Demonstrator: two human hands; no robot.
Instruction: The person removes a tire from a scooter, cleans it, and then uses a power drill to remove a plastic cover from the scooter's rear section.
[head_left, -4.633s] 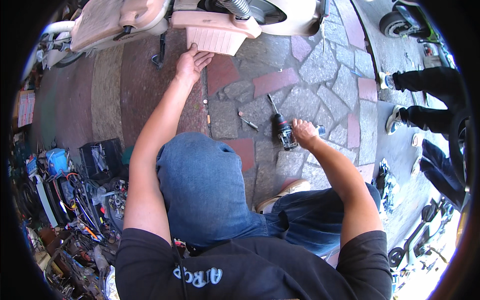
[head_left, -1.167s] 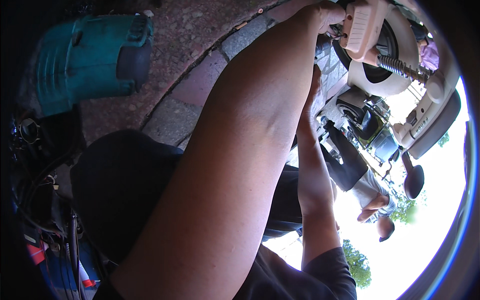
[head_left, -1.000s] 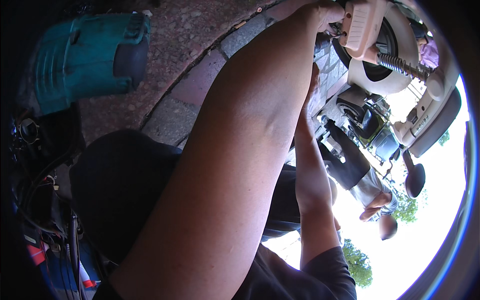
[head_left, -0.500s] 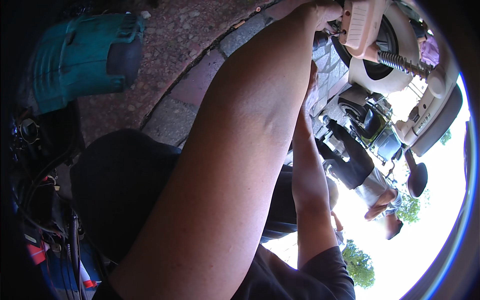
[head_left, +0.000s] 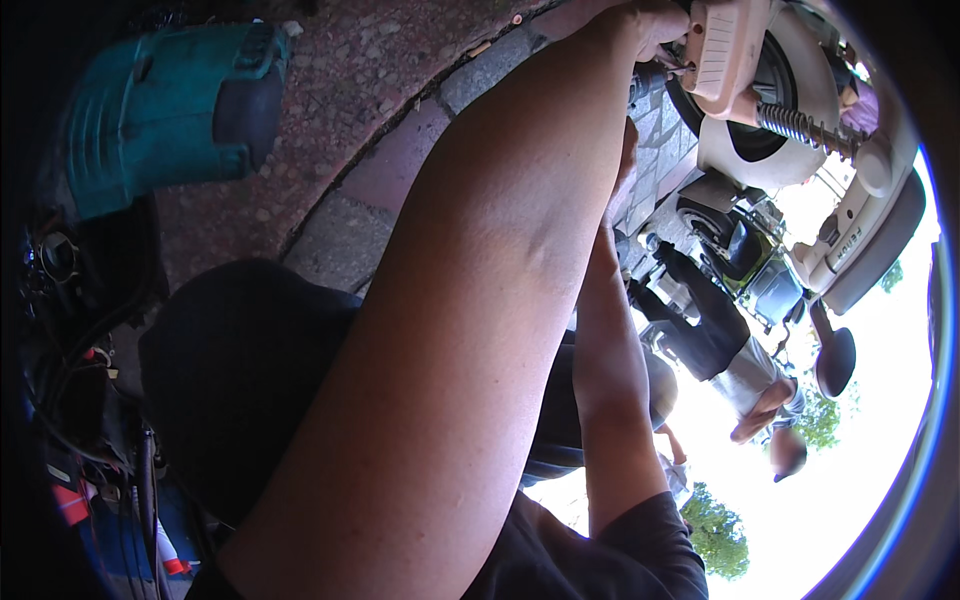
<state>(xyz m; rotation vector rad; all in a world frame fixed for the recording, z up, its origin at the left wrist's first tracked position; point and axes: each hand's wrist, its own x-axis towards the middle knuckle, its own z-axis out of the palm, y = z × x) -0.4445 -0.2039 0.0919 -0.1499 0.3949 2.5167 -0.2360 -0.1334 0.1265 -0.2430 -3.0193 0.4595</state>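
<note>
My left arm stretches across the middle of the view to my left hand [head_left: 662, 28] at the top. Its curled fingers are beside a beige ribbed cover [head_left: 716, 55] on a scooter, and what they grip is hidden. Just below these fingers a dark tool-like thing [head_left: 645, 82] with a thin metal tip [head_left: 682, 69] points at the cover's lower edge. Behind my left forearm, my right hand [head_left: 627, 165] shows only its edge. It is below the dark thing; its fingers are hidden, so I cannot tell whether it holds that.
The scooter's wheel [head_left: 775, 95] and coil spring [head_left: 800, 125] are beside the cover. A teal plastic housing [head_left: 165, 115] lies on the stone floor at left. Cables and parts [head_left: 85, 370] crowd the left edge. A person [head_left: 735, 355] stands beyond, near another parked vehicle [head_left: 755, 255].
My right forearm has shifted slightly left. The dark thing near the cover has turned or moved a little, and its metal tip shows more. My left arm has barely moved.
</note>
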